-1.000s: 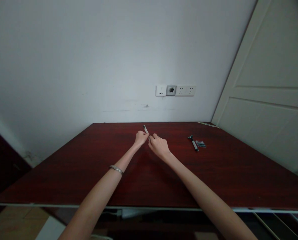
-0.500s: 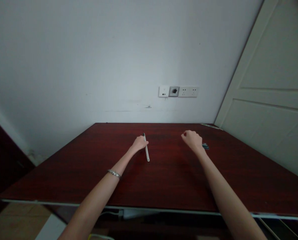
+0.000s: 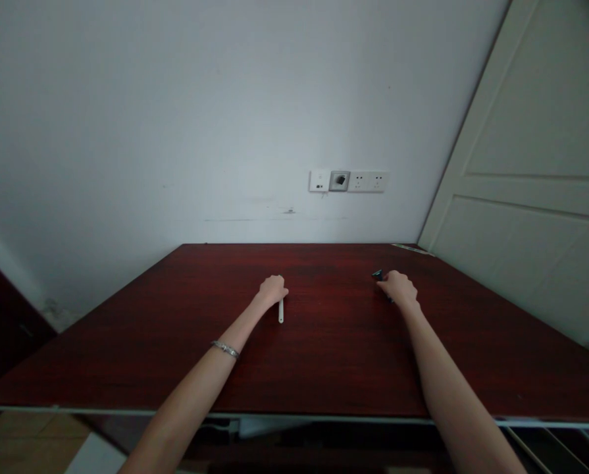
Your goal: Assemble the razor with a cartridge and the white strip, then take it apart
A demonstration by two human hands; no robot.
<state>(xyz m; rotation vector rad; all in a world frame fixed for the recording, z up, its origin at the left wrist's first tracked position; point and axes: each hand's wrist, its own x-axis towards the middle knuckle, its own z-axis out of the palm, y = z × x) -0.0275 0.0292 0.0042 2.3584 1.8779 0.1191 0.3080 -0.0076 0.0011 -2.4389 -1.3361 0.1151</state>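
My left hand [image 3: 272, 289] is closed around a slim white handle [image 3: 281, 311] that has a small hole at its lower end. Its upper part is mostly covered by my fingers. Over to the right, my right hand [image 3: 399, 288] pinches what looks like a small dark razor [image 3: 377, 274]. The wide head sticks out to the left of my fingertips, and a bit of its handle shows below them. Both hands are over the dark red wooden table [image 3: 324, 355], well apart from each other.
A thin pale strip [image 3: 412, 249] lies at the table's far right corner. Behind the table is a white wall with a row of sockets [image 3: 368, 182]. A pale panelled door [image 3: 531, 224] stands at the right.
My right hand has come down and right and taken hold of the dark razor, which lay beside its wrist. My left hand has lowered slightly, and the white handle is more upright in view.
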